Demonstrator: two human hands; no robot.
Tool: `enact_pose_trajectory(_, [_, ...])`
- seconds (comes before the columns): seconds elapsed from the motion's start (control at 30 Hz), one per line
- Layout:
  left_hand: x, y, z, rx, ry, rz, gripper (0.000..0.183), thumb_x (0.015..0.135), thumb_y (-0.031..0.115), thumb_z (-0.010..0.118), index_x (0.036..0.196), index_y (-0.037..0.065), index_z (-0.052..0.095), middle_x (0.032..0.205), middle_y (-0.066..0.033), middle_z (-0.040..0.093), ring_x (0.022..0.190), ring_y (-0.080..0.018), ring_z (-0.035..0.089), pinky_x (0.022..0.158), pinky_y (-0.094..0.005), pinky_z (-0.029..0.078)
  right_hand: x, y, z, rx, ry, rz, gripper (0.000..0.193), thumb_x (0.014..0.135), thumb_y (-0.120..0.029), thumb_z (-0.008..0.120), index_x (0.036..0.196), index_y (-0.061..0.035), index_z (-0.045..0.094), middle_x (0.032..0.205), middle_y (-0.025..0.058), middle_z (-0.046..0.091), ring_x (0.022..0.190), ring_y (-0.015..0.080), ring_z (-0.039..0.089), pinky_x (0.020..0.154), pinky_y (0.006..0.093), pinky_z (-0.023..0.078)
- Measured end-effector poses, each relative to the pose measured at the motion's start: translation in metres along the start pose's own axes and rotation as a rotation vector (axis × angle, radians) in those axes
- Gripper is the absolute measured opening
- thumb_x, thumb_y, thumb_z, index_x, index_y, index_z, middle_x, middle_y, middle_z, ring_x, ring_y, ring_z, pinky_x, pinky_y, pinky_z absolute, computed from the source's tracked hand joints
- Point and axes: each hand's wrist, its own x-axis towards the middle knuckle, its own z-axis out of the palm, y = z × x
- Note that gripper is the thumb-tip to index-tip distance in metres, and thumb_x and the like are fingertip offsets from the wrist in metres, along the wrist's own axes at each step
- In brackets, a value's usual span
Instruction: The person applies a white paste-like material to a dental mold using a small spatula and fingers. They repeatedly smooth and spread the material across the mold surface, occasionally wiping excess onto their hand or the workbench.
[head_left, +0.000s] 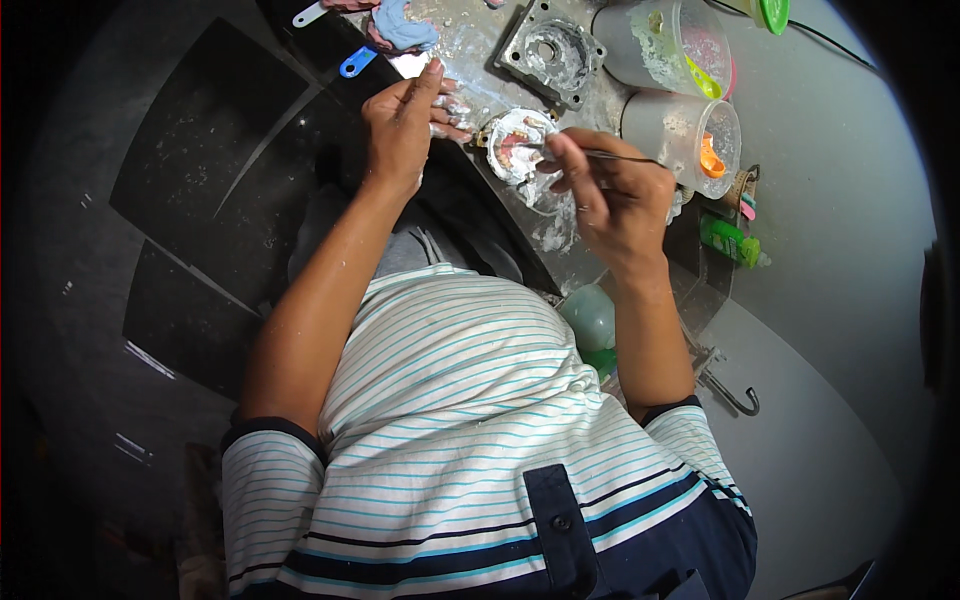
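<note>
A round plaster-filled mould [520,143] with pink material in its middle lies on the dusty worktop edge. My right hand [605,195] is closed on a thin metal tool [610,154] whose tip touches the mould's centre. My left hand [405,118] rests flat just left of the mould, plaster-smeared fingers spread on the worktop and touching it, holding nothing that I can see.
A grey metal flask half [550,50] sits behind the mould. Two translucent plastic tubs [680,40] [690,140] with powder and scoops stand to the right. Blue and pink impression pieces [400,25] lie at the back. A green bottle [730,240] and dark floor tiles [200,170] surround the bench.
</note>
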Motion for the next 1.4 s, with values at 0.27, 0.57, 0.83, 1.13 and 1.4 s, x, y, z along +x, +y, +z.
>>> enact_pose_trajectory(0.27, [0.028, 0.022, 0.047, -0.618, 0.169, -0.267, 0.056, 0.092, 0.056, 0.062, 0.090, 0.000, 0.057, 0.077, -0.0127, 0.062, 0.069, -0.0258, 0.066, 0.062, -0.0365, 0.060, -0.033, 0.000, 0.034, -0.094, 0.196, -0.380, 0.018, 0.084, 0.003, 0.074, 0.101, 0.0040, 0.070, 0.087, 0.0175, 0.070, 0.076, 0.0274, 0.071, 0.069, 0.0335, 0.057])
enact_pose_trajectory(0.57, [0.024, 0.018, 0.038, -0.312, 0.257, -0.167, 0.053, 0.092, 0.056, 0.064, 0.083, 0.004, 0.056, 0.073, -0.0088, 0.058, 0.061, -0.0224, 0.061, 0.052, -0.0288, 0.047, -0.068, 0.046, -0.011, -0.019, 0.379, -0.007, 0.009, 0.093, 0.006, 0.059, 0.095, 0.0041, 0.068, 0.092, 0.0169, 0.069, 0.080, 0.0246, 0.067, 0.072, 0.0313, 0.053])
enact_pose_trajectory(0.83, [0.015, 0.006, 0.015, -0.272, 0.301, -0.148, 0.056, 0.094, 0.055, 0.061, 0.093, 0.000, 0.054, 0.075, -0.0105, 0.057, 0.062, -0.0226, 0.061, 0.051, -0.0301, 0.044, -0.060, 0.061, 0.021, -0.209, -0.013, 0.122, 0.048, 0.086, -0.021, 0.077, 0.123, 0.0003, 0.054, 0.111, 0.0199, 0.058, 0.100, 0.0363, 0.060, 0.089, 0.0421, 0.049])
enact_pose_trajectory(1.13, [0.006, 0.009, 0.006, -0.258, 0.300, -0.123, 0.057, 0.094, 0.055, 0.061, 0.093, -0.001, 0.054, 0.074, -0.0108, 0.057, 0.061, -0.0229, 0.061, 0.051, -0.0305, 0.045, -0.045, 0.083, 0.040, -0.256, 0.032, 0.172, 0.075, 0.069, -0.028, 0.090, 0.123, 0.0008, 0.048, 0.115, 0.0218, 0.054, 0.104, 0.0400, 0.058, 0.089, 0.0446, 0.049])
enact_pose_trajectory(1.4, [0.006, 0.008, 0.004, -0.267, 0.283, -0.128, 0.056, 0.094, 0.056, 0.061, 0.093, -0.001, 0.055, 0.073, -0.0099, 0.057, 0.061, -0.0227, 0.061, 0.051, -0.0304, 0.046, -0.042, 0.086, 0.040, -0.274, 0.066, 0.197, 0.064, 0.074, -0.025, 0.087, 0.120, 0.0002, 0.051, 0.111, 0.0203, 0.055, 0.103, 0.0377, 0.058, 0.090, 0.0430, 0.048])
